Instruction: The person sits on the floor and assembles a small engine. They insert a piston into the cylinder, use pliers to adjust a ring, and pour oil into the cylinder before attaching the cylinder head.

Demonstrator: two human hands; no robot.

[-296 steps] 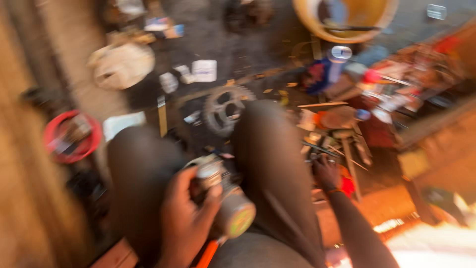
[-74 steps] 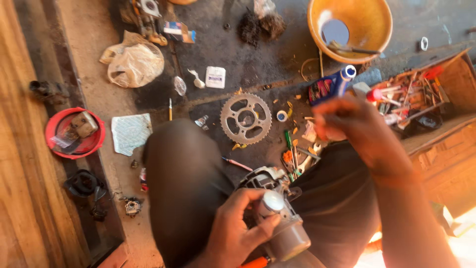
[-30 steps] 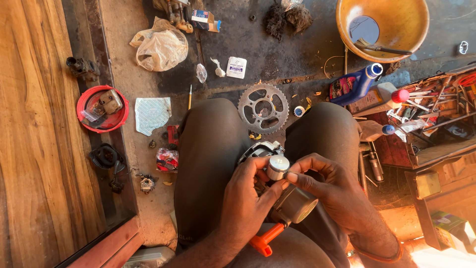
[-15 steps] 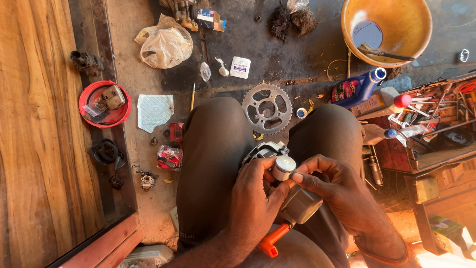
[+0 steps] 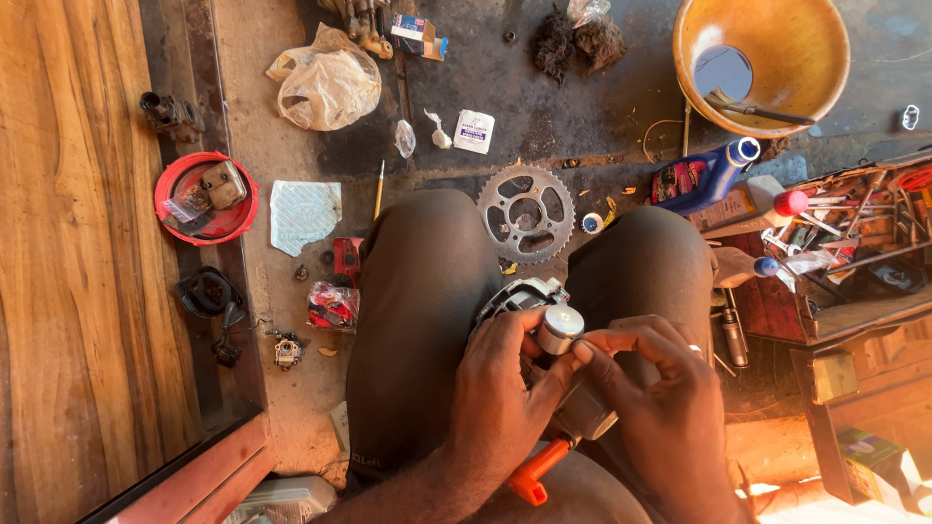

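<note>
Over my lap, my left hand [image 5: 500,398] grips a grey metal engine part [image 5: 519,296] with a round silver piston top [image 5: 560,328] sticking up. My right hand [image 5: 665,408] is beside it, its fingertips pinching at the right side of the piston top. A screwdriver with an orange handle [image 5: 536,470] pokes out below my left hand. Both my knees, in dark trousers, frame the part.
A toothed sprocket [image 5: 526,212] lies on the floor between my knees. A yellow bowl [image 5: 806,68] sits far right, a blue bottle [image 5: 714,175] and a wooden tool box [image 5: 854,252] at right. A red lid [image 5: 175,209], plastic bag [image 5: 325,87] and small parts lie at left.
My right hand came back from the tool box side and closed its fingertips on the piston top. My left hand has kept hold of the engine part; the view has steadied.
</note>
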